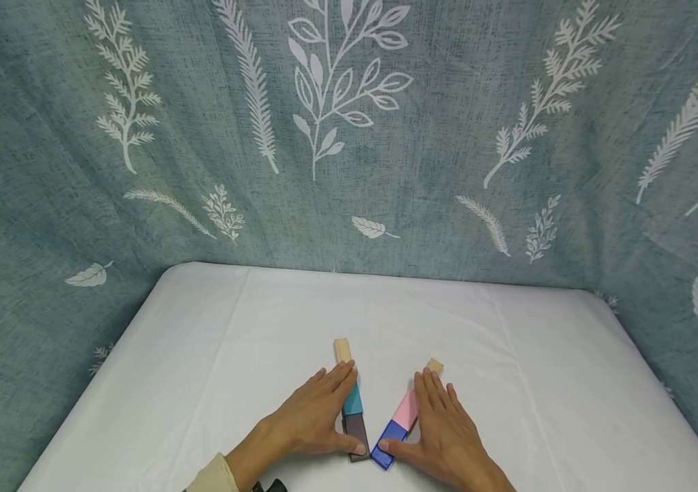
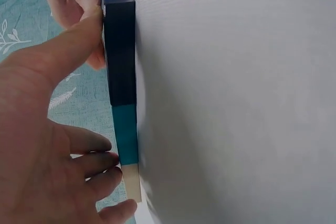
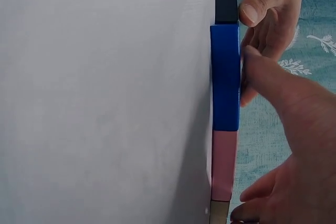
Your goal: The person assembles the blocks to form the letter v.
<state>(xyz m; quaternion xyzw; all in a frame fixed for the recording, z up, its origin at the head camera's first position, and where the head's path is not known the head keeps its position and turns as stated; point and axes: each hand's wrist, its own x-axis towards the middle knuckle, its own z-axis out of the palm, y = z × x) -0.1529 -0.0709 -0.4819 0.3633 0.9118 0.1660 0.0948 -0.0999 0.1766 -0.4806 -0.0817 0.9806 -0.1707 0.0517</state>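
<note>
Two rows of blocks form a V on the white table. In the left row a natural wood block (image 1: 342, 349), a teal block (image 1: 354, 400) and a dark block (image 1: 356, 432) stand end to end. The right row has a natural wood block (image 1: 435, 366), a pink block (image 1: 406, 408) and a blue block (image 1: 389, 439). My left hand (image 1: 315, 415) rests on the left row, fingers extended, thumb at the dark block. Along the right row lies my right hand (image 1: 447, 434), fingers straight, thumb at the blue block. The near ends of both rows almost meet; my hands partly cover them.
A white cloth covers the table (image 1: 275, 314), which has rounded far corners. Behind it hangs a green-blue curtain (image 1: 423, 198) with white leaf prints. A small black object (image 1: 276, 486) shows near my left wrist at the bottom edge.
</note>
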